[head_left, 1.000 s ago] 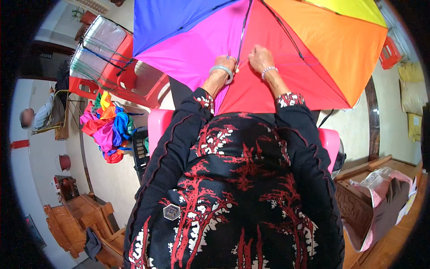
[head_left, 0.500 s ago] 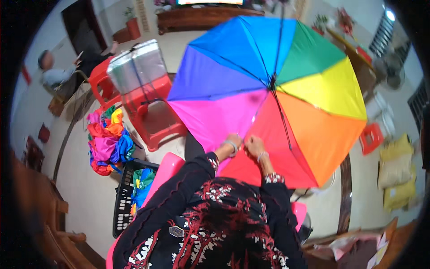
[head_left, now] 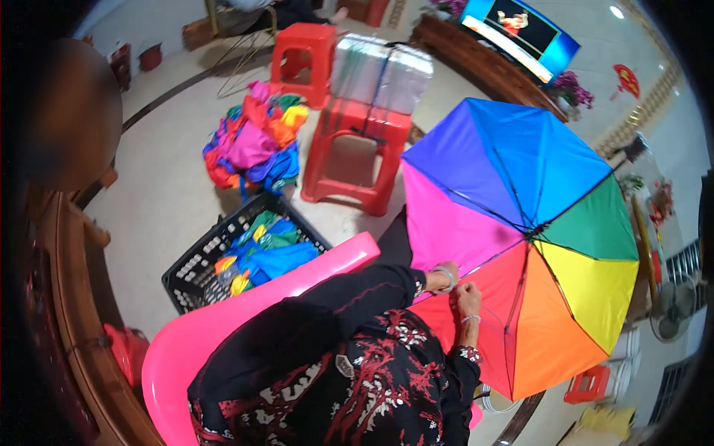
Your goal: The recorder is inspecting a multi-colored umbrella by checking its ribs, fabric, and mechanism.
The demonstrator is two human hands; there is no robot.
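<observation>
A rainbow-coloured umbrella point(head_left: 580, 308) stands spread in front of me, its inner side with dark ribs and shaft facing me. Where the pink and red panels meet, my left hand point(head_left: 449, 270) is closed at the seam, a bracelet round its wrist. Just beside it, my right hand point(head_left: 468, 299) pinches the red panel close to the same seam. The two hands nearly touch. What exactly lies between the fingertips is too small to make out. The shaft points to the upper right and ends in a dark handle point(head_left: 636, 146).
On my left, a black basket point(head_left: 186, 279) holds folded colourful cloth. Behind it sits a heap of rainbow fabric point(head_left: 253, 145). Red stools point(head_left: 357, 156) stand farther off, one bearing a strapped silvery package point(head_left: 383, 70). A pink chair point(head_left: 178, 349) surrounds me. A television point(head_left: 520, 37) glows at the back.
My view has swung left and tilted, so the umbrella and hands now appear farther right and lower. Both hands stay at the pink-red seam.
</observation>
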